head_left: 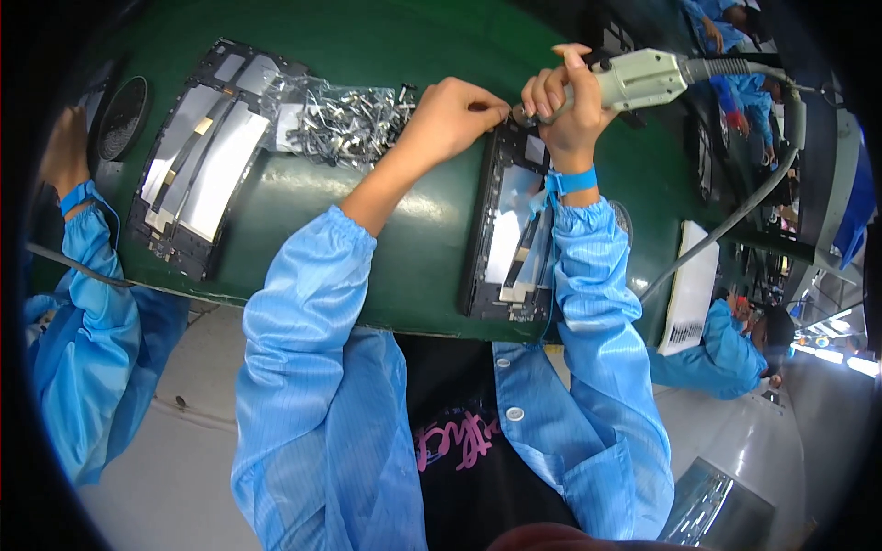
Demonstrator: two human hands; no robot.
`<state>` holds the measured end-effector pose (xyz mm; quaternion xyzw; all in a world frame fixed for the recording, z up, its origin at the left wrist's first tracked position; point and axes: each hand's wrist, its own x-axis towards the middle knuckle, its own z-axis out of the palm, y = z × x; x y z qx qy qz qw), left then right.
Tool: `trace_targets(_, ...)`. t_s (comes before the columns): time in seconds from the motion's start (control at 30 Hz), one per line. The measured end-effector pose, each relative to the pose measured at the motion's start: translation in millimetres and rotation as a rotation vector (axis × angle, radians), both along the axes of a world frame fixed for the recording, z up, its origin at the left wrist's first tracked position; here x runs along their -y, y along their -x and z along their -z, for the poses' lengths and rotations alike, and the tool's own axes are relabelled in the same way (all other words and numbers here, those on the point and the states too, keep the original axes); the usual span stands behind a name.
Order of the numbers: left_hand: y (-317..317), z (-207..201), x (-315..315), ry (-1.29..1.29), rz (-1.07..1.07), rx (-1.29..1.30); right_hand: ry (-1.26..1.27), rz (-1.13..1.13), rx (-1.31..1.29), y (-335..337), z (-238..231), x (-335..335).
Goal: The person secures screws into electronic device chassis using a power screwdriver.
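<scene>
Right now, the right hand (568, 108) grasps a pale grey electric screwdriver (643, 78) above the far end of a black rectangular panel frame (503, 234) on the green belt (404, 248); the left hand (450, 115) pinches something small just left of the tip, with the bag of silver screws (344, 119) farther left.

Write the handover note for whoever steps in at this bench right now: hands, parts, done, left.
Left hand: fingertips pinched at the top edge of the black panel frame, on something too small to tell.
Right hand: gripping the pale electric screwdriver, tip at that same corner.
Bag of screws lies left of the hands; a second frame sits further left on the green belt.
Done: cannot tell which screws are in.
Left: top corner in progress; likely the rest of the frame.
</scene>
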<state>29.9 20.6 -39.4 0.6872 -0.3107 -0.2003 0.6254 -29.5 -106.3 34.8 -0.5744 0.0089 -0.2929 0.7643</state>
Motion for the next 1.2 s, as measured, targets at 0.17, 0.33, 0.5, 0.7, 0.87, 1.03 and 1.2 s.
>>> trace_targets(0.17, 0, 0, 1, -0.034, -0.003, -0.050, 0.074, 0.030, -0.042, -3, -4, -6)
trace_targets(0.33, 4, -11, -4, -0.040, 0.010, -0.025, 0.168, 0.047, -0.085, -4, -6, -11)
trace_targets(0.5, 4, -13, -5, -0.062, 0.017, 0.014, 0.145, 0.058, -0.081, -3, -5, -10)
trace_targets(0.7, 2, -11, 2, -0.057, 0.018, 0.024, 0.135, 0.088, -0.086, -3, -5, -4)
trace_targets(0.87, -3, -18, -13, -0.066, -0.007, 0.087, 0.005, 0.067, -0.052, -12, -6, -16)
trace_targets(1.03, 21, -28, -4, -0.040, -0.238, 0.364, 0.128, 0.147, -0.088, 1, -8, -11)
trace_targets(1.2, 68, -54, -51, -0.192, -0.372, 0.371, 0.128, 0.020, -0.063, -9, 5, 1)
